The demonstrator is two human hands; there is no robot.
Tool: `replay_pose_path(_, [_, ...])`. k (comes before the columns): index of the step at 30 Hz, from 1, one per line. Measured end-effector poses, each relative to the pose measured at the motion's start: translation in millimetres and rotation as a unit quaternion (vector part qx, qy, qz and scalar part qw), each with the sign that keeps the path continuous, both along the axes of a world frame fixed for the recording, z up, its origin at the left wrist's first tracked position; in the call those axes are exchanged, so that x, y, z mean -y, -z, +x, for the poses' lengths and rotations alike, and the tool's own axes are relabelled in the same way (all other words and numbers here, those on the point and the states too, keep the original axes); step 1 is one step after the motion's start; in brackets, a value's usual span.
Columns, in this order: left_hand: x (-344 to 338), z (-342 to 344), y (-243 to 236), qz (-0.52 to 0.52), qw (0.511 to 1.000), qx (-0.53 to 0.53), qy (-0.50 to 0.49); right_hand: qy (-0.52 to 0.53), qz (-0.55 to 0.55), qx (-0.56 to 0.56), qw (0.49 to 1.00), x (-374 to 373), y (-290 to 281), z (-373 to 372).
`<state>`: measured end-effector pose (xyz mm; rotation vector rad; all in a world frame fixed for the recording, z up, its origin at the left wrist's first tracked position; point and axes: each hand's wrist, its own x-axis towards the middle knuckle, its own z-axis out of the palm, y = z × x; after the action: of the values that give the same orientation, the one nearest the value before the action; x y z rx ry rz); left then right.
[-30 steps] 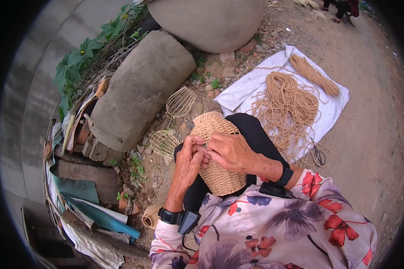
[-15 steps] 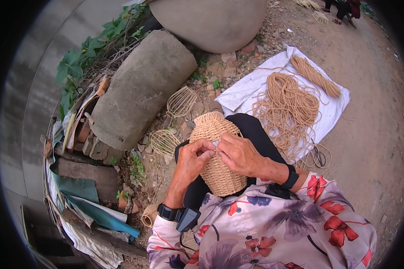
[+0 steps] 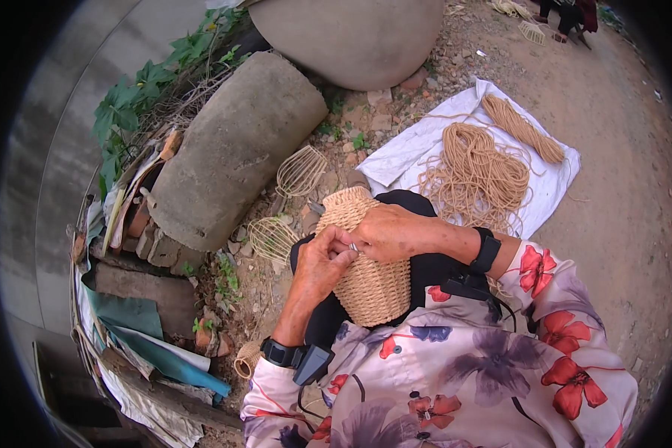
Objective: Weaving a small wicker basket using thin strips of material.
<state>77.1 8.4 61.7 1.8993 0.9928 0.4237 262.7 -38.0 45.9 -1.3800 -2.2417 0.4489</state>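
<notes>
A tan woven rope basket (image 3: 373, 291), with a narrowed neck and a bulging body, stands between my knees. My left hand (image 3: 322, 261) is closed in a pinch at its left front side. A tiny silvery-white thing (image 3: 353, 246) shows at the left fingertips, too small to name. Against those fingertips, my right hand (image 3: 396, 233) lies across the basket's upper body with its fingers curled in. Whatever the right fingers hold is hidden behind the back of the hand.
A white sheet (image 3: 396, 160) at the right bears a loose rope pile (image 3: 478, 172) and a rope hank (image 3: 526, 128). Two wire-like basket frames (image 3: 301, 170) lie left of my knees. Behind them rests a big concrete cylinder (image 3: 231, 149). A person (image 3: 567, 16) is far off.
My right hand has turned over and shifted left, its forearm and elbow swinging up and outward. The pale piece between the hands shows less. My left hand has stayed nearly in place.
</notes>
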Motion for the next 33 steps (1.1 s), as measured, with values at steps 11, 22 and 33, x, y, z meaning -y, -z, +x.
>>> replay_pose_path(11, [7.7,8.9,6.2,0.195,0.979,-0.065,-0.011,0.022,-0.071,-0.107,0.991,-12.9,5.4,2.1])
replay_pose_path(22, [3.5,-4.3,0.9,0.023,1.0,-0.001,0.007,0.073,0.161,0.023,0.984,16.9,9.0,-19.5])
replay_pose_path(33, [3.9,-3.4,-1.4,0.206,0.969,-0.085,0.103,0.06,0.156,-0.252,0.953,43.5,38.1,-3.2])
